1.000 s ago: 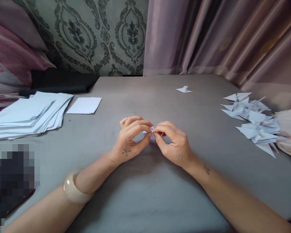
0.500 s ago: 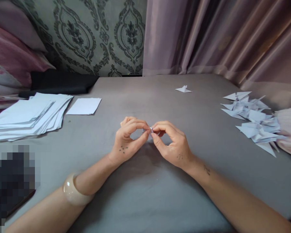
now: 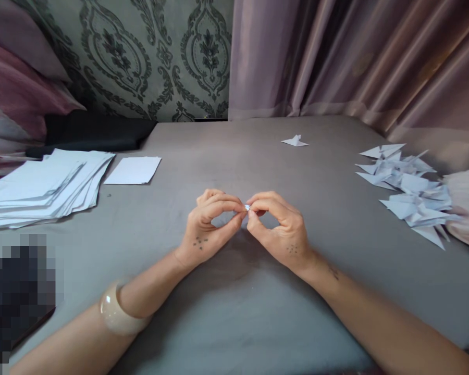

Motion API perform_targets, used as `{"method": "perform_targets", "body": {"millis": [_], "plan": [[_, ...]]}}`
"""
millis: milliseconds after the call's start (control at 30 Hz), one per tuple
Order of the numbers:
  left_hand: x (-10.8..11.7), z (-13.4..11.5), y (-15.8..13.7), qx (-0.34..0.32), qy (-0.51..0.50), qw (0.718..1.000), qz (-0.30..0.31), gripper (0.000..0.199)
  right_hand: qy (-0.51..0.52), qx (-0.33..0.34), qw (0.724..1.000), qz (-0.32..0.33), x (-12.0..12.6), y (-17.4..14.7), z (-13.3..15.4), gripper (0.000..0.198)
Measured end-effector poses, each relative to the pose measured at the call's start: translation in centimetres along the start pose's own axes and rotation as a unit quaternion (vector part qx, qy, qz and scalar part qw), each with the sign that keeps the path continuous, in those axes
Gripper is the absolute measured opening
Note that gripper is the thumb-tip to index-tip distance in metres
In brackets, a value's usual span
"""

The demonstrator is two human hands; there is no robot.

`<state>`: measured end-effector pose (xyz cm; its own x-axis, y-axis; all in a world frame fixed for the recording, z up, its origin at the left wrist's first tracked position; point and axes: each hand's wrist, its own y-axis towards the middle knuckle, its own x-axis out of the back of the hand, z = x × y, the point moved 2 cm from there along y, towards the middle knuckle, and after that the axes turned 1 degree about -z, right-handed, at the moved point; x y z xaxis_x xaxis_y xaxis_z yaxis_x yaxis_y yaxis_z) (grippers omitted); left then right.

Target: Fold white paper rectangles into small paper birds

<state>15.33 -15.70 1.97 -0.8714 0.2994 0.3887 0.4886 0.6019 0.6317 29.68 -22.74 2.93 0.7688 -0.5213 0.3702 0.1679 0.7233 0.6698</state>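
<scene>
Between my fingertips, above the middle of the grey surface, is a small piece of folded white paper (image 3: 247,208); most of it is hidden by the fingers. My left hand (image 3: 214,219) pinches it from the left with thumb and forefinger. From the right, my right hand (image 3: 279,224) pinches it the same way, the two sets of fingertips almost touching. A pale bangle (image 3: 121,310) circles my left wrist. Farther back lies a single folded paper figure with pointed wings (image 3: 295,140).
At the left are a fanned stack of white sheets (image 3: 42,185) and a smaller stack of square paper (image 3: 133,171). Several folded paper figures (image 3: 410,187) are heaped at the right, beside a pale cloth (image 3: 467,203). Behind the left stack lies a black folded item (image 3: 97,130).
Both hands have shifted very slightly to the right, and the fingertips have drawn closer around the folded paper. The stacks and the heap have stayed put.
</scene>
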Motion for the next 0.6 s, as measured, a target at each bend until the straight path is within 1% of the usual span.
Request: {"method": "perform_targets", "body": {"millis": [167,300,367,433,600], "plan": [[-0.03,0.01,-0.24,0.006,0.02,1.0,-0.001,0.009,-0.021,0.028,0.999,-0.007,-0.08,-0.17,-0.09,0.014],[0.1,-0.14,-0.28,0.024,0.055,0.998,-0.008,0.016,-0.043,0.052,0.998,-0.003,-0.04,-0.32,-0.16,0.016],[0.11,-0.31,-0.18,0.012,0.077,0.997,0.003,0.018,-0.053,0.067,0.996,-0.002,-0.05,-0.35,-0.21,0.017],[0.09,-0.45,-0.08,-0.007,0.094,0.996,0.011,0.017,-0.061,0.08,0.995,-0.002,-0.11,-0.38,-0.25,0.018],[0.12,-0.5,-0.08,-0.024,0.107,0.994,-0.005,0.011,-0.065,0.083,0.994,-0.002,-0.21,-0.49,-0.22,0.018]]}}
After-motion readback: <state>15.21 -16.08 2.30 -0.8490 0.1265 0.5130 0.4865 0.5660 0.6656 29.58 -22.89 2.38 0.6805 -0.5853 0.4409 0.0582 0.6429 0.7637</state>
